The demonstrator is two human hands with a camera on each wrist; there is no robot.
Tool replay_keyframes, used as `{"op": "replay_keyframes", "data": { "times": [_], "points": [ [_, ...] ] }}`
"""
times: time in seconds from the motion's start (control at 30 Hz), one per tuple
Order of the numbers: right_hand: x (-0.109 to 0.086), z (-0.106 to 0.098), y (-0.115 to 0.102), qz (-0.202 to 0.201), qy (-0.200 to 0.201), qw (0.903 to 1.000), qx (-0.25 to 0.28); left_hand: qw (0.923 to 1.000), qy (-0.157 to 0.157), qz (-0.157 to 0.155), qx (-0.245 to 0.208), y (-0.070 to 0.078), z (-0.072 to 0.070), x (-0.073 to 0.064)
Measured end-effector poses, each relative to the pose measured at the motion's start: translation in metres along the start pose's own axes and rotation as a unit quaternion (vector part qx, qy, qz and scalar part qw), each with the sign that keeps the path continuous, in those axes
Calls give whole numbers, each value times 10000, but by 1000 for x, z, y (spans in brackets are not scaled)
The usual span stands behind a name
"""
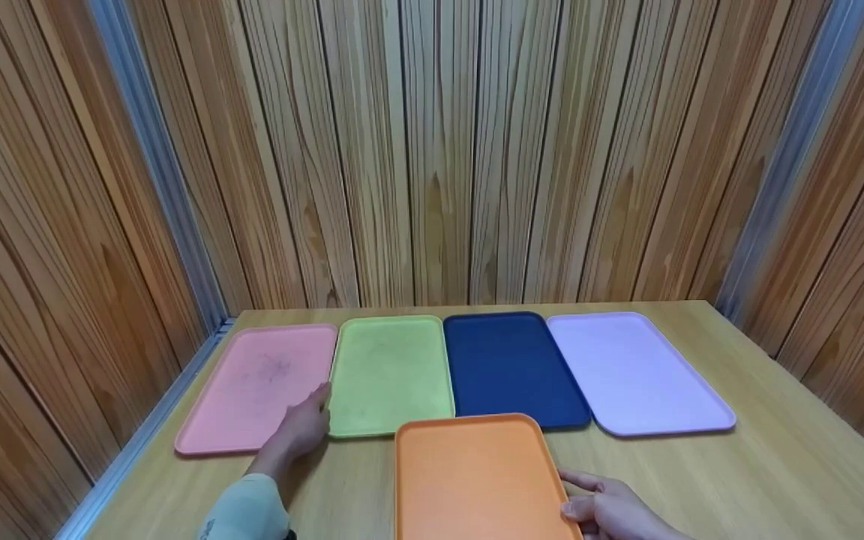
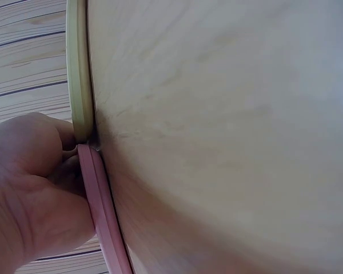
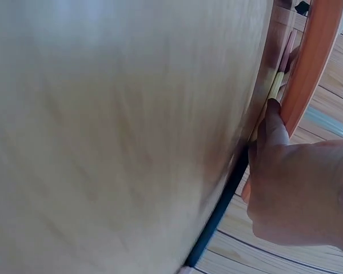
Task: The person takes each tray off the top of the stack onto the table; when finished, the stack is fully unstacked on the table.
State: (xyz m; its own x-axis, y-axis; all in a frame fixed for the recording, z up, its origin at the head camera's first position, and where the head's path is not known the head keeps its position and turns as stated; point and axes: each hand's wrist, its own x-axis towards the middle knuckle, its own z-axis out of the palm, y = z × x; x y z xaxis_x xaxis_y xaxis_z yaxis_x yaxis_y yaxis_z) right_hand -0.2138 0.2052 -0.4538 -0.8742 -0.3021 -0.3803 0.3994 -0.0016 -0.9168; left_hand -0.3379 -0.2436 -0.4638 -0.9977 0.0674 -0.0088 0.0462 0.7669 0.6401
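Note:
An orange tray [image 1: 477, 480] is held at its right edge by my right hand [image 1: 616, 510]. In the right wrist view, the same hand [image 3: 297, 188] grips the orange rim [image 3: 317, 57], which is raised off the tabletop. My left hand [image 1: 304, 424] rests at the seam between a pink tray [image 1: 229, 420] and a green tray [image 1: 391, 375]. Seen from the left wrist, that hand [image 2: 34, 182] touches the pink rim [image 2: 100, 205] close to where it meets the green rim [image 2: 80, 68]. Its fingertips are partly hidden there.
To the right of the green tray lie a dark blue tray [image 1: 514, 371] and a lilac tray [image 1: 642, 375], making one row on the wooden table [image 1: 777, 465]. Wood-panelled walls [image 1: 436, 150] stand behind and at both sides.

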Motion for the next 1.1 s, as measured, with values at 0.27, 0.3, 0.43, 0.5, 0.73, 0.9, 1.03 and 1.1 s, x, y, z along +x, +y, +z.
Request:
{"op": "replay_keyframes", "data": {
  "times": [0.27,0.3,0.43,0.5,0.73,0.9,1.03,1.1],
  "points": [
    [4,-2,4,219,67,9997,1,9998,-93,-165,-92,1,-1,0],
    [5,-2,5,255,63,9997,-24,9998,-95,-173,-90,1,-1,1],
    [9,-3,7,426,102,9989,-194,9996,-122,-216,-99,2,-2,2],
    [9,-2,6,415,189,9984,-345,9997,-113,-211,-103,2,-3,2],
    [3,7,0,127,220,9978,-618,9998,-92,-145,-123,6,-8,4],
    [0,7,-3,-58,74,9978,-656,9999,-58,-88,-38,8,-10,7],
    [2,6,-6,-12,149,9938,-1099,9998,-67,-150,-78,9,-9,7],
    [4,6,-7,61,272,9889,-1458,9996,-86,-210,-158,8,-8,6]
  ]
}}
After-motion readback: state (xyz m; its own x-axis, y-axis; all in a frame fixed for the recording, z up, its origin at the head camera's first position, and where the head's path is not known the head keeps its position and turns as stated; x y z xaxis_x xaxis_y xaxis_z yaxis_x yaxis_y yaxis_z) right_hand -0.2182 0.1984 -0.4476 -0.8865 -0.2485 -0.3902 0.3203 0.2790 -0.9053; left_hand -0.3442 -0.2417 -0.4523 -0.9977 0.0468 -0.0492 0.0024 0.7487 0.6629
